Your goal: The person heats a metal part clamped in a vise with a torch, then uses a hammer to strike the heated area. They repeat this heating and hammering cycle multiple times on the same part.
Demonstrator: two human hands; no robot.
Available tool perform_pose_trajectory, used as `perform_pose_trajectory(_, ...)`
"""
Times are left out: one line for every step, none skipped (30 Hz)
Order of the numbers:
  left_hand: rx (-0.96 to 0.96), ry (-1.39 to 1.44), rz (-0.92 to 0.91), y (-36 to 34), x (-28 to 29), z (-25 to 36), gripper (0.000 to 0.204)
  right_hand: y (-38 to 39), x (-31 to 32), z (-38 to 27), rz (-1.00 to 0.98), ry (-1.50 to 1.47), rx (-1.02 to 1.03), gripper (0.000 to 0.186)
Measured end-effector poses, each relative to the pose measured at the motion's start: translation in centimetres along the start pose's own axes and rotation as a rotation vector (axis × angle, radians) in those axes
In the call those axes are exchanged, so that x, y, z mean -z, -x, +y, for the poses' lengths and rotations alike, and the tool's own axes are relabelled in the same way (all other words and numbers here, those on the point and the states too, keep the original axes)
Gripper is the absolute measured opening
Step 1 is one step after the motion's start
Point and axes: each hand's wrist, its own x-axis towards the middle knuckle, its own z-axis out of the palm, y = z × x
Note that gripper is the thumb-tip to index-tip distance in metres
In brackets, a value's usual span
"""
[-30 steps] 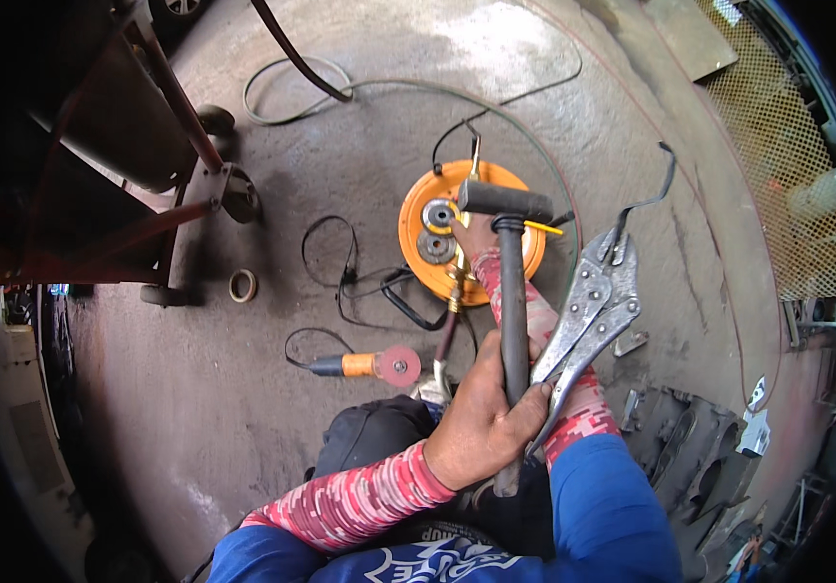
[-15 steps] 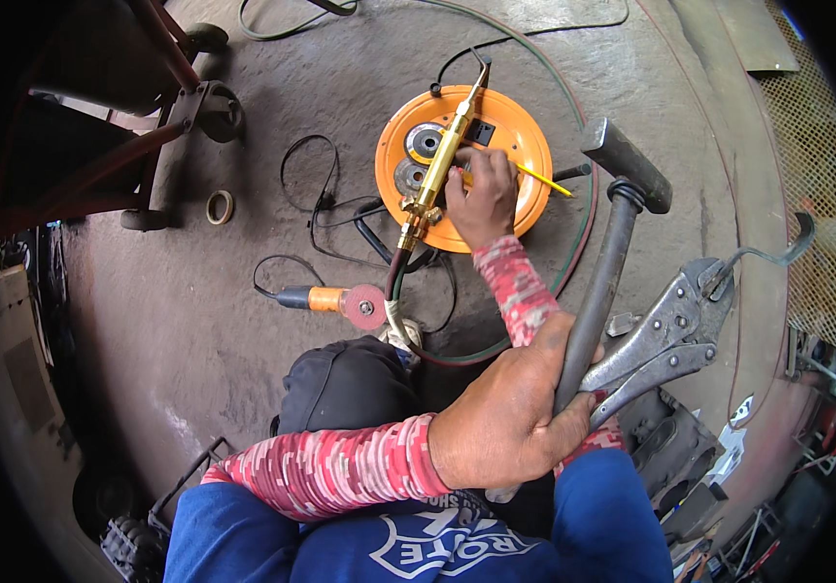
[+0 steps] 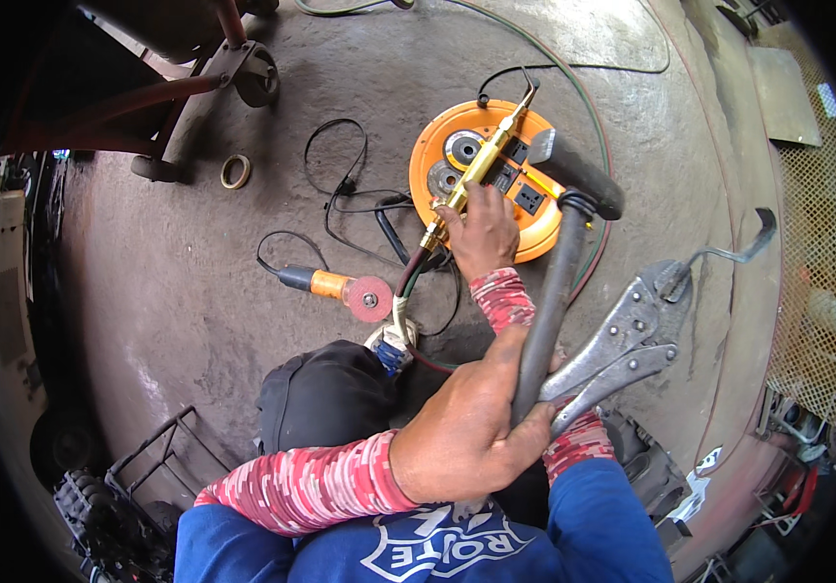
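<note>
My left hand (image 3: pixel 471 418) is closed around a hammer (image 3: pixel 556 282) and locking pliers (image 3: pixel 622 335) together, both slanting up to the right. The pliers' jaws clamp a bent metal strip (image 3: pixel 729 250). Farther out, my right hand (image 3: pixel 486 233) is closed on a brass gas torch (image 3: pixel 482 173), its thumb on the near side. The torch lies across a round orange cable reel (image 3: pixel 534 243) with sockets. Beside the torch, two grinding discs (image 3: pixel 462 149) rest on the reel. A thin yellow stick (image 3: pixel 541 181) lies there too, partly behind the hammer head.
An angle grinder (image 3: pixel 328 283) with a reddish disc lies on the floor left of my shoe (image 3: pixel 391 348). Black cords and a green-red hose (image 3: pixel 583 92) curve round the reel. A tape roll (image 3: pixel 235 172) sits near a red wheeled frame (image 3: pixel 160 97). Metal mesh (image 3: pixel 816 291) stands at right.
My right hand has shifted from beside the yellow stick onto the torch body. My left hand, with hammer and pliers, has moved slightly left. The view has shifted too.
</note>
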Motion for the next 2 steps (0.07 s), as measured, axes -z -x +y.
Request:
perform_pose_trajectory(0.006, -0.008, 0.015, 0.69, 0.39, 0.01, 0.045, -0.27, 0.23, -0.62, 0.083, 0.007, 0.102, 0.043)
perform_pose_trajectory(-0.030, 0.003, 0.024, 0.93, 0.63, -0.16, 0.043, -0.92, 0.92, -0.73, 0.086, 0.032, 0.102, 0.043)
